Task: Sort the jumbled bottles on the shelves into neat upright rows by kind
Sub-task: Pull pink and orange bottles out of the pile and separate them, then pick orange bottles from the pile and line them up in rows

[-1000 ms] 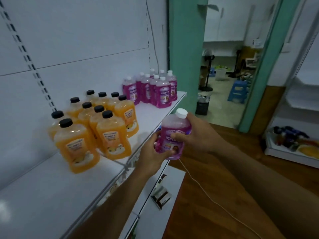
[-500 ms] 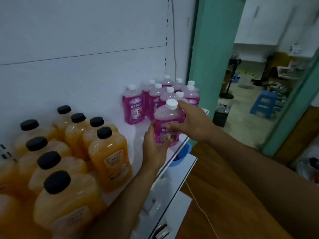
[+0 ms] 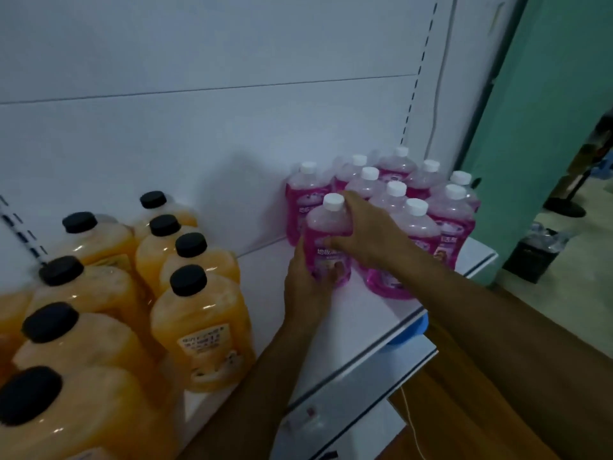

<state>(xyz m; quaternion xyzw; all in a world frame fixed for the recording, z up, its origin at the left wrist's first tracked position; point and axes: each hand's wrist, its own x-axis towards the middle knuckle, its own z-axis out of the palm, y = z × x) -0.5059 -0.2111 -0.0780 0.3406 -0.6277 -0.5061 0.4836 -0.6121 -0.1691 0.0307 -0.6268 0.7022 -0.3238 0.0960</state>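
A pink bottle with a white cap point(image 3: 326, 227) stands upright on the white shelf point(image 3: 361, 313), at the front left of a cluster of pink bottles point(image 3: 444, 220). My left hand point(image 3: 306, 287) grips its lower body from the left. My right hand point(image 3: 365, 230) wraps its upper body from the right, just below the cap. Several orange bottles with black caps point(image 3: 195, 313) stand in rows on the left part of the same shelf.
The white back panel point(image 3: 232, 127) rises behind the bottles. A lower shelf point(image 3: 374, 400) juts out below, with a blue object point(image 3: 406, 333) under the upper shelf's edge. A green door frame point(image 3: 530, 127) and a wooden floor point(image 3: 464, 410) lie to the right.
Both hands carried the pink bottle from in front of the shelf edge up and onto the shelf, beside the pink cluster. My view moved closer to the shelf.
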